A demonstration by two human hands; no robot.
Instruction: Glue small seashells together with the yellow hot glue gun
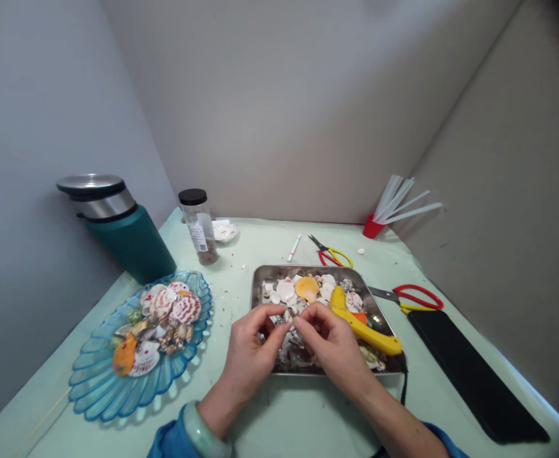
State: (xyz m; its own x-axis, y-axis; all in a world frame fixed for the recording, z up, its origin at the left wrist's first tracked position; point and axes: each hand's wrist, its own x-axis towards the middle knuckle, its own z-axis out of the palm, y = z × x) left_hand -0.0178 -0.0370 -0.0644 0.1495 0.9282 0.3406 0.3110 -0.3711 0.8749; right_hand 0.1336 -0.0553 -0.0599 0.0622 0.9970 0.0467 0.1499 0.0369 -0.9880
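My left hand (255, 340) and my right hand (329, 337) meet above the near part of a metal tray (254, 286). Thumbs and forefingers of both pinch a small mottled shell (289, 314), mostly covered by the fingertips. Beneath and behind them the tray holds many shells, among them an orange scallop shell (306, 289) and a white one (285, 290). Just right of my right hand, a yellow hot glue gun (369, 334) lies across the tray, its handle over the right rim.
At left stand a blue scalloped glass dish (93, 381) of shells, a teal bottle (131, 245) and a black-lidded jar (201, 232). Behind the tray lie a marker (294, 248) and small scissors (331, 253). Larger scissors (415, 296), a black slab (474, 375) and a red cup of glue sticks (373, 227) are right.
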